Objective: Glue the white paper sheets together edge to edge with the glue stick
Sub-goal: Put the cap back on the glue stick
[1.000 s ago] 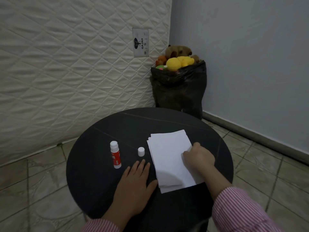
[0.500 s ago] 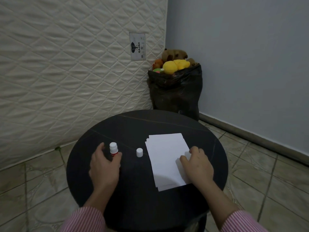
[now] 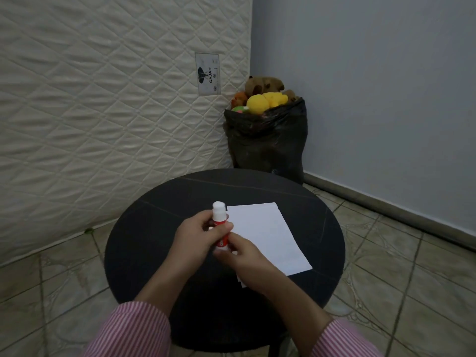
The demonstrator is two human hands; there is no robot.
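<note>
Gripping the upright glue stick [image 3: 219, 222]: left hand [image 3: 198, 237] around its middle, right hand [image 3: 239, 256] at its base.

— Any writing you can read?
— "GAJAH", in dark letters running sideways on the small pale rectangular label [image 3: 207, 73] sewn to the cream quilted mattress [image 3: 108, 104].
— And the red-and-white glue stick [image 3: 220, 222]?
— Its print is too blurred to read.

Both forearms reach forward in striped sleeves, meeting at the middle. The left hand [image 3: 196, 237] is curled closed around the glue stick [image 3: 219, 222], held upright. The right hand [image 3: 246, 258] seems to pinch its lower end, fingertips blurred.
</note>
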